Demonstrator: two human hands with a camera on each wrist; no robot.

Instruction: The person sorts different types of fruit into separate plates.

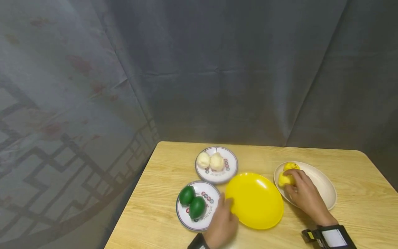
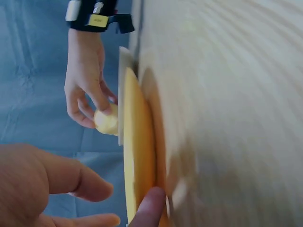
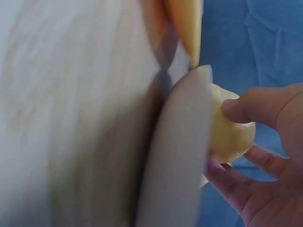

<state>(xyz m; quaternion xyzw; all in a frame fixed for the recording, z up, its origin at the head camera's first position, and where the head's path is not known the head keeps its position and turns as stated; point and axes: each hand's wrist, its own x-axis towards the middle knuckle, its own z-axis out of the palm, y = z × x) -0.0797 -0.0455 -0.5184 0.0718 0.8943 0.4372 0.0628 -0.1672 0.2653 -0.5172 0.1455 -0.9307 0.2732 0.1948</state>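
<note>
My right hand point(image 1: 307, 196) grips a rounded yellow fruit point(image 1: 285, 179) at the left side of a cream oval plate point(image 1: 324, 185). In the right wrist view, thumb and fingers are on opposite sides of this fruit point(image 3: 230, 130). A second yellow fruit point(image 1: 291, 166) lies just behind it. My left hand point(image 1: 222, 223), blurred in the head view, is at the left rim of a bright yellow plate point(image 1: 256, 204). In the left wrist view its fingers are spread and relaxed, with one fingertip point(image 2: 152, 201) right at the yellow plate's rim.
Left of the yellow plate, a white plate point(image 1: 209, 190) with printed letters bears two dark green oval fruits point(image 1: 197, 207). Behind it, a similar plate point(image 1: 231, 162) holds two cream-white round pieces point(image 1: 217, 162) with thin stems. Grey curtains point(image 1: 224, 86) hang beyond the wooden table point(image 1: 164, 162).
</note>
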